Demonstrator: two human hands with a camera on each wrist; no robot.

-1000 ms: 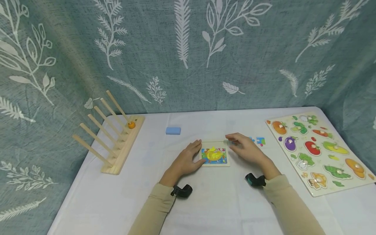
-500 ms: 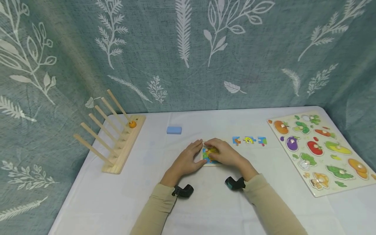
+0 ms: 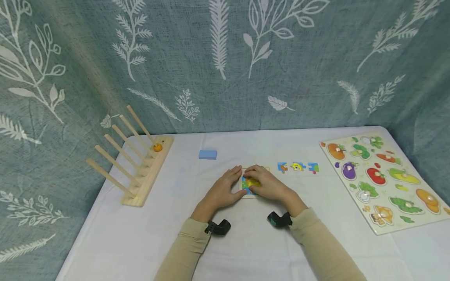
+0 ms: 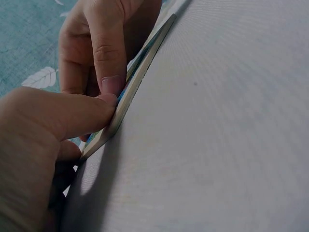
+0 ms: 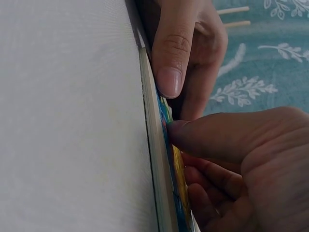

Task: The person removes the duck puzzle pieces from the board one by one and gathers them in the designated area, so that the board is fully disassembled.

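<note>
Angling inward, hands L (image 3: 222,191) & R (image 3: 270,185) on puzzle (image 3: 247,185), w/ R fingers (image 5: 217,176) bent

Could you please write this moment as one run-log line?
left hand: rests on puzzle frame, left edge | right hand: touches puzzle picture | loose pieces: three, right of frame

The head view shows the table (image 3: 133,244) rather evenly bright; both wrist views are dim, the left with soft shadow beside the board (image 4: 128,99).

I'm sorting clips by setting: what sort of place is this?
Likely a play or filming corner: a leaf-print cloth hangs behind a white-covered table bearing a vegetable puzzle board and a pegged wooden stand.
</note>
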